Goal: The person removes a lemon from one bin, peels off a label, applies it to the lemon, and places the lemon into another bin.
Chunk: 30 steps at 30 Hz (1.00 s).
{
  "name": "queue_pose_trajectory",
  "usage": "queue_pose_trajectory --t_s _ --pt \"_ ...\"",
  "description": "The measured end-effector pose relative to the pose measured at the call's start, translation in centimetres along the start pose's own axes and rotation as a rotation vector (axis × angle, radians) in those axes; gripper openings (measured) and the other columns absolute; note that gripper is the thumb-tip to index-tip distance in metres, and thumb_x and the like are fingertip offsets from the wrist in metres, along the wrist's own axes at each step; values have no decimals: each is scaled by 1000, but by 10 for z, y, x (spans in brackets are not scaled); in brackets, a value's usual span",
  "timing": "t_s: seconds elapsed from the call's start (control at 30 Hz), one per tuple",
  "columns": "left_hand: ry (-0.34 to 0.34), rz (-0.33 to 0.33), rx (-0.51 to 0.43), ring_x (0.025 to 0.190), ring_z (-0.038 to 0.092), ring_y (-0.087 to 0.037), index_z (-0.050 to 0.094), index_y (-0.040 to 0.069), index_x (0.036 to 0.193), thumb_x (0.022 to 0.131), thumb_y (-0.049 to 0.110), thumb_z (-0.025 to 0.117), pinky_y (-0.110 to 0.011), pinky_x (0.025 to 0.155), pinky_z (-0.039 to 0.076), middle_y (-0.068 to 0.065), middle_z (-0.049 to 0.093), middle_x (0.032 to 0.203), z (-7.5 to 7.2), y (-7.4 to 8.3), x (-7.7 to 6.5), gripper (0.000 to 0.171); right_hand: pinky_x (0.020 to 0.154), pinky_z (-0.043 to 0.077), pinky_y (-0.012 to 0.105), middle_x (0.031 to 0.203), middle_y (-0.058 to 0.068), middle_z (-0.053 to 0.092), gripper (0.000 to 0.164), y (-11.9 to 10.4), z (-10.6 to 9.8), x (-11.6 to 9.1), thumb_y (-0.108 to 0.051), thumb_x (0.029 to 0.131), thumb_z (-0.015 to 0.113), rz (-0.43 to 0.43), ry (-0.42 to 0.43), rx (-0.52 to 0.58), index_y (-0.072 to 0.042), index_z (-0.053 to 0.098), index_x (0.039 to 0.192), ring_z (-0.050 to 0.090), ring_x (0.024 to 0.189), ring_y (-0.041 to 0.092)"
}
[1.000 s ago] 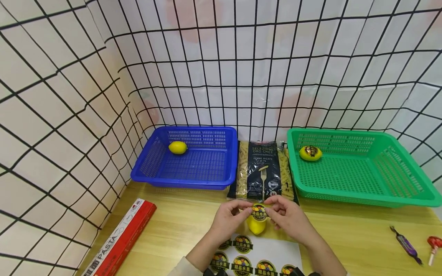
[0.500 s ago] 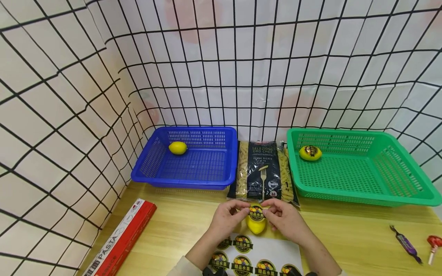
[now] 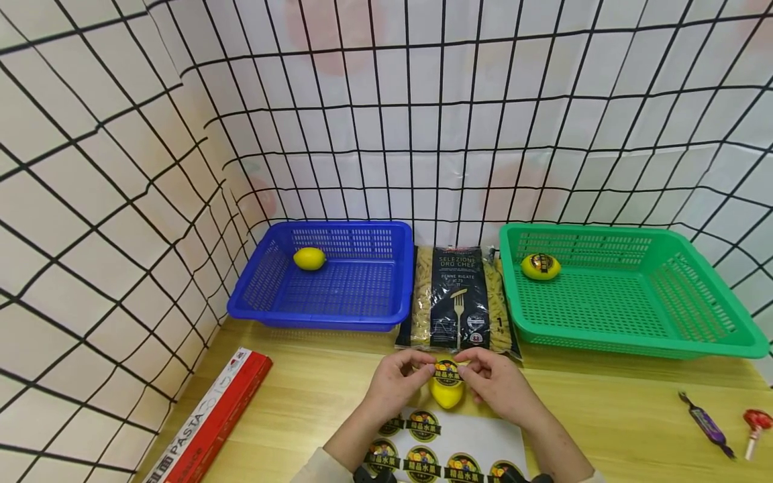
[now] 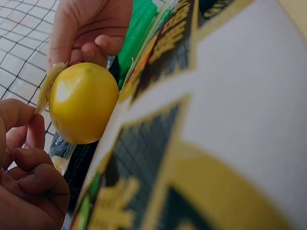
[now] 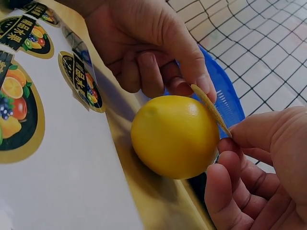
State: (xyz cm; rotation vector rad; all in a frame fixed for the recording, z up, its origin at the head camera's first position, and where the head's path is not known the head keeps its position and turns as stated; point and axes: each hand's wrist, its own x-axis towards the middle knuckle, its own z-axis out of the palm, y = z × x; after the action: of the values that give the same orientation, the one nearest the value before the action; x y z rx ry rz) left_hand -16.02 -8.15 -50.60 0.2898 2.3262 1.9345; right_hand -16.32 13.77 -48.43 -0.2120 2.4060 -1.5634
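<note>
A round fruit-label sticker (image 3: 447, 373) with dark and gold print is stretched between both hands. My left hand (image 3: 395, 382) pinches its left edge between thumb and forefinger; my right hand (image 3: 496, 384) pinches the opposite edge. Right behind it a yellow lemon (image 3: 447, 394) sits on the table. Both wrist views show the sticker edge-on, close against the lemon (image 5: 175, 136), its underside facing the peel. In the left wrist view the sticker (image 4: 49, 86) bows slightly along the lemon's side. A white sheet of stickers (image 3: 477, 436) lies in front of the lemon.
Behind stand a blue basket (image 3: 320, 322) with one lemon (image 3: 310, 259) and a green basket (image 3: 634, 345) with a labelled lemon (image 3: 540, 267). A penne bag (image 3: 459, 302) lies between them. A red pasta box (image 3: 211, 416) is at left; a wrapped candy (image 3: 706, 424) and lollipop (image 3: 756, 429) are at right.
Both hands have shifted slightly left and brought the sticker lower over the lemon. The grip on its two edges stays the same; the baskets and other things remain in place.
</note>
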Motion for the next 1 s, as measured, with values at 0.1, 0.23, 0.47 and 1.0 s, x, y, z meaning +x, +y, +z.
queue_pose_trajectory --t_s 0.1,0.23,0.47,1.0 --pt "-4 1 -2 63 47 0 76 5 104 92 12 74 -14 55 38 -19 70 94 0 -1 0 14 53 52 28 81 10 63 25 0 0 1 -20 98 68 0 -4 3 -8 67 120 59 61 19" --pt "-12 6 -6 63 48 -1 75 3 104 92 10 74 -14 55 38 -20 69 93 0 -2 1 14 53 52 28 81 10 63 24 1 1 1 -19 99 67 -2 -12 8 -7 66 119 59 61 18" --pt "-41 -9 -23 62 47 -1 75 1 104 93 9 73 -14 53 38 -20 67 89 1 -3 1 14 54 54 29 81 11 62 24 3 1 1 -20 99 67 -11 -19 13 -6 66 119 59 62 17" --pt "-81 -130 29 67 63 -11 72 3 113 93 21 75 -21 58 53 -10 72 91 -2 2 -1 27 64 62 32 91 11 66 35 8 -4 0 -21 101 64 83 -99 45 2 61 127 66 76 21"
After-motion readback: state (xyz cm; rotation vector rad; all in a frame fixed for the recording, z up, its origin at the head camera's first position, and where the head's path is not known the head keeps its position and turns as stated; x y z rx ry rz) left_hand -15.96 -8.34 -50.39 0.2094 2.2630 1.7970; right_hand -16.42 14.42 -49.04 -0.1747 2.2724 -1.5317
